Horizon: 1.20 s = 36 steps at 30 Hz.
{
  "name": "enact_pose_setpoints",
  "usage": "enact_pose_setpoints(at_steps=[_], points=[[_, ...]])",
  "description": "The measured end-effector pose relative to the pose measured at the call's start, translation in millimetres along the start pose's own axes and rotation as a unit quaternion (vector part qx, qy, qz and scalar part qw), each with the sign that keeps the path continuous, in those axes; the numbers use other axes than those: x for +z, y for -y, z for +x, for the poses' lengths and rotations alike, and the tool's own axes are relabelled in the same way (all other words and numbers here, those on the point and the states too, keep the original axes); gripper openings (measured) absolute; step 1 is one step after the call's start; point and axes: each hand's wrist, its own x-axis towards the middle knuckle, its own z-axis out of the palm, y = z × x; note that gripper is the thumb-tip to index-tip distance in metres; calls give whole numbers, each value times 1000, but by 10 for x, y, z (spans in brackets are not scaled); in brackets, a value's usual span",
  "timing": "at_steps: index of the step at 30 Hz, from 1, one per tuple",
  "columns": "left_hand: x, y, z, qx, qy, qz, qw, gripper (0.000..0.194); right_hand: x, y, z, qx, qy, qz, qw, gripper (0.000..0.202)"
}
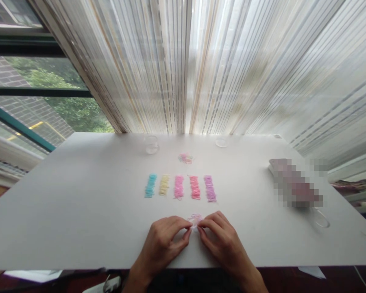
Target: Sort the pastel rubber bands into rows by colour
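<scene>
My left hand [167, 240] and my right hand [221, 236] meet near the table's front edge, thumb and forefinger of each pinched together. What lies between the fingertips is too small to make out. Just beyond them is a small cluster of pink and pale loops [196, 218]. Farther back, side by side, lie a blue strip [150, 186], a yellow strip [164, 185], a pink strip [178, 186], a coral strip [194, 187] and a purple strip [210, 188], each made of many small pieces. Behind them sits a mixed pastel pile [186, 158].
On the white table [79, 211], a clear round container [152, 145] stands at the back left and a clear ring-shaped lid [221, 143] at the back right. A blurred-out pinkish object [294, 183] with a loop lies at the right. Curtains [158, 65] hang behind.
</scene>
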Motion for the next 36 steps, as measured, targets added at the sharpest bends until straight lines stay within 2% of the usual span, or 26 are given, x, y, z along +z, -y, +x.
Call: enact_pose_setpoints(at_steps=[10,17,22,28,32,36], points=[[-28,-7,6,1,3,-38,999,13,-13,-3,-13,-9,-8,-6,1000,12],[8,34,-21,-12,26,12,1000,12,-2,-36,-36,16,-38,-28,999,11],[32,34,-14,-13,12,33,999,11,-1,-34,-32,35,-70,-47,996,10],[21,-14,26,-12,0,55,998,13,-9,0,-22,1,-64,-42,997,13],[-12,-45,73,-15,16,26,999,13,-23,20,-7,-18,-67,-46,997,15],[-62,-73,118,-21,7,19,1000,10,-24,20,4,-21,-60,-49,997,16]])
